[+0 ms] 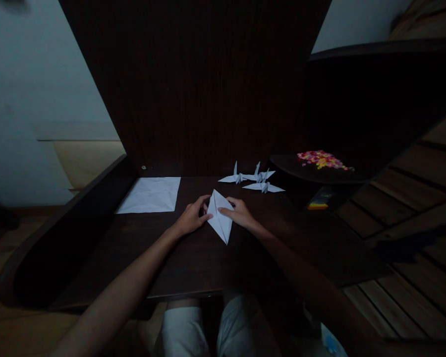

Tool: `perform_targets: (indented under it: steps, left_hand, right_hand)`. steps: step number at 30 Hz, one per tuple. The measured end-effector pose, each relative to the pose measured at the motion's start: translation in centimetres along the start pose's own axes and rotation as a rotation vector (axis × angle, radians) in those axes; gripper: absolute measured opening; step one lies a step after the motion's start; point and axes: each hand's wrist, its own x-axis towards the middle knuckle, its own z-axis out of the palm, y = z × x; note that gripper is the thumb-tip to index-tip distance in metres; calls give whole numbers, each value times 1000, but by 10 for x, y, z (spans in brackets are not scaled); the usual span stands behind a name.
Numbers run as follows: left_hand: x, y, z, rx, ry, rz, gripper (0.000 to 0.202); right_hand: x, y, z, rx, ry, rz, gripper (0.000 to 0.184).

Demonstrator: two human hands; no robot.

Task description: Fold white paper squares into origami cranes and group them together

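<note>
Centrally, left fingers (201,201), right fingers (226,211) pinch folded paper (220,227); lower tip (226,241) well short of front desk edge (186,296).

Desktop (193,270): one folded paper (220,226) at centre, left hand (192,218) at nine o'clock, right hand (242,213) at three (both touching it). Paper sheet (152,196) at ten o'clock; three paper cranes (263,187), grouped, at one. Small pieces (322,159) on the side shelf (293,167) at two o'clock.
</note>
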Motion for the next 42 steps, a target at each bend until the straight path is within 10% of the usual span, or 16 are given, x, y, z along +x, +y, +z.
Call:
perform_targets:
  steps: [20, 33, 42]
  left_hand:
    - [-1, 11, 3, 213, -142, 259, 23]
    - [-2, 3, -1, 48, 103, -32, 37]
    - [0, 4, -3, 128, 28, 78, 25]
  right_hand:
    - [-5, -20, -11, 80, -84, -256, 24]
    - [4, -7, -9, 286, 27, 78, 29]
    - [5, 2, -4, 271, -15, 87, 33]
